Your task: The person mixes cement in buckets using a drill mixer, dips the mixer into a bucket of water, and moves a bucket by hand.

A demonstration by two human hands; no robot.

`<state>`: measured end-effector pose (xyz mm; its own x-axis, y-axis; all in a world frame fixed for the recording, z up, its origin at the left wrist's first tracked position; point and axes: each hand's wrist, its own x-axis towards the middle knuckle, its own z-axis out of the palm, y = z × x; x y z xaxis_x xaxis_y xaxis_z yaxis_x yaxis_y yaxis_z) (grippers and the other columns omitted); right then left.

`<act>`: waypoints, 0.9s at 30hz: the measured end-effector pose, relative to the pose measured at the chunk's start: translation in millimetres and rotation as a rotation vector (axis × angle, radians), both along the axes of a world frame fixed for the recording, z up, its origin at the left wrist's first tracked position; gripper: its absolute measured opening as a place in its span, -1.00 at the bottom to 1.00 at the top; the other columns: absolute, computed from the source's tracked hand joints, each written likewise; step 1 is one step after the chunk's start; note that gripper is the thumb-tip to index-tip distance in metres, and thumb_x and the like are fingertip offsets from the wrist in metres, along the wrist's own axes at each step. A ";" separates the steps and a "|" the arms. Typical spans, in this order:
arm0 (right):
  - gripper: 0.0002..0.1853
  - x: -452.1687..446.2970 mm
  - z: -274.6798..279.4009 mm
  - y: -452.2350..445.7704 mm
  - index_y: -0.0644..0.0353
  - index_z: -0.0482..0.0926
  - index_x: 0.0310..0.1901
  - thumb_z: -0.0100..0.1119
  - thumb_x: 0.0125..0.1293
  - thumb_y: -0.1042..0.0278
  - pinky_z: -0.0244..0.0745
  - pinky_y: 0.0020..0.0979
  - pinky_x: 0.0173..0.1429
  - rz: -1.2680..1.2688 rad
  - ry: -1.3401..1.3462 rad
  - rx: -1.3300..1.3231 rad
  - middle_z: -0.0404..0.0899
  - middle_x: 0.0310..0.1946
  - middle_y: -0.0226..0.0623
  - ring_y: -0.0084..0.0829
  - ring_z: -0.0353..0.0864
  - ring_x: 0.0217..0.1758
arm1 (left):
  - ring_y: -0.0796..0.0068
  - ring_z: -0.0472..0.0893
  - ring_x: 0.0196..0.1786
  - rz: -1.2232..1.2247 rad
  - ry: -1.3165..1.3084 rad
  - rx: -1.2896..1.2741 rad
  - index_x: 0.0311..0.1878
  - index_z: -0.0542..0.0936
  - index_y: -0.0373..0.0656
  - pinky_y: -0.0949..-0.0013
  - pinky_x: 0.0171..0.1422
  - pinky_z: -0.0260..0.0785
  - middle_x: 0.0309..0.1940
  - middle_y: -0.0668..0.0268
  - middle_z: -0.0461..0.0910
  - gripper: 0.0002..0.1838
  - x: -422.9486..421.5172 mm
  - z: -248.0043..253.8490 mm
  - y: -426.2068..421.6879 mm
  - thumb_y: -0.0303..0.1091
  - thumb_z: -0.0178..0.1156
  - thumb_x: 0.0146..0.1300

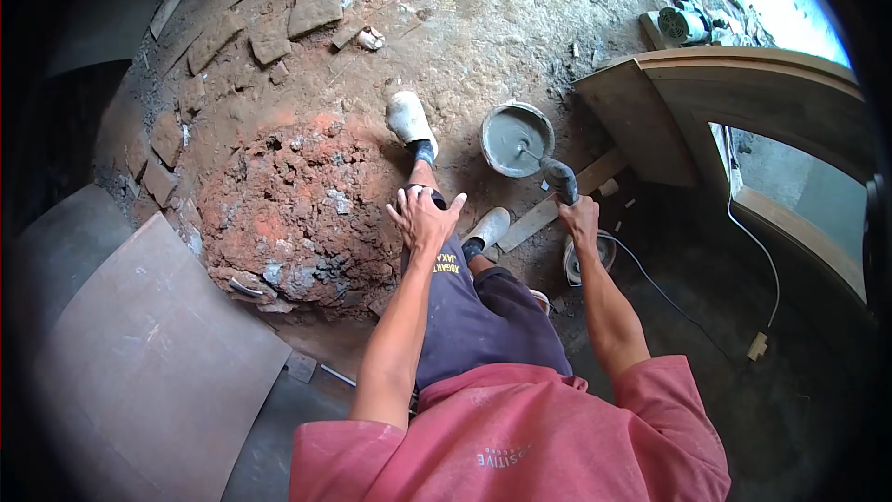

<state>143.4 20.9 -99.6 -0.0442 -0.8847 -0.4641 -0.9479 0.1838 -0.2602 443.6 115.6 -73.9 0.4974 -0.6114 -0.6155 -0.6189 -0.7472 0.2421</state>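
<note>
My left hand point(426, 220) rests on my knee with its fingers spread and nothing in them. My right hand point(580, 215) is wrapped round the rear of a dark power tool point(559, 178), which looks like a drill. From the tool a thin mixing rod runs into a round bucket point(492, 157) of wet grey mix, left of and beyond the hand. The rod's lower end is hidden in the mix. Near my right forearm, partly covered by it, stands another round container point(570, 265).
Reddish rubble point(297, 204) lies left of my legs. A large board point(158, 353) is at the lower left. A curved wooden frame point(753, 70) stands at the right, with a motor point(683, 26) behind it. A cable point(655, 284) crosses the floor.
</note>
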 end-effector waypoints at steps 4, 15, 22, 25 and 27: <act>-0.55 -0.4 3.4 2.7 0.36 0.70 -0.31 0.33 0.16 0.00 0.54 0.01 -0.05 -0.025 -0.036 0.015 0.63 -0.38 0.23 0.19 0.66 -0.18 | 0.08 0.10 0.59 -0.019 0.011 0.023 0.33 0.49 -0.23 -0.14 0.66 -0.35 0.42 0.07 0.34 0.03 0.6 1.7 -0.6 0.51 0.20 0.05; -0.53 16.1 6.6 11.6 0.39 0.69 -0.34 0.34 0.16 0.00 0.53 -0.01 -0.09 0.019 -0.063 0.038 0.62 -0.41 0.22 0.18 0.67 -0.21 | 0.07 0.11 0.58 -0.012 0.030 0.029 0.33 0.48 -0.24 -0.16 0.65 -0.34 0.42 0.07 0.34 0.03 1.4 0.6 0.9 0.51 0.20 0.05; -0.51 26.6 3.2 11.0 0.39 0.69 -0.37 0.33 0.17 -0.03 0.52 0.00 -0.11 0.056 -0.084 0.022 0.61 -0.41 0.23 0.19 0.66 -0.22 | 0.01 0.21 0.52 -0.022 -0.012 -0.058 0.22 0.58 -0.26 -0.23 0.60 -0.25 0.33 0.03 0.43 -0.09 1.8 1.0 2.2 0.43 0.22 0.10; -0.51 32.0 -1.0 6.8 0.39 0.69 -0.36 0.32 0.17 -0.03 0.52 0.01 -0.11 0.078 -0.098 -0.002 0.61 -0.40 0.24 0.18 0.66 -0.21 | 0.02 0.20 0.52 -0.015 -0.015 -0.065 0.22 0.58 -0.25 -0.23 0.61 -0.26 0.34 0.04 0.42 -0.09 3.1 2.9 0.0 0.43 0.21 0.10; -0.51 35.4 3.9 7.0 0.39 0.69 -0.35 0.33 0.17 -0.03 0.52 0.01 -0.11 0.098 -0.097 -0.016 0.61 -0.39 0.24 0.18 0.66 -0.21 | 0.03 0.20 0.53 -0.010 -0.011 -0.074 0.23 0.58 -0.25 -0.23 0.61 -0.27 0.35 0.05 0.42 -0.09 3.0 3.5 1.6 0.43 0.21 0.11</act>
<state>178.8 27.9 -95.7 0.0871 -0.8897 -0.4482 -0.9313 0.0870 -0.3537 446.6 117.2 -70.4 0.4974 -0.6597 -0.5633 -0.6289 -0.7215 0.2896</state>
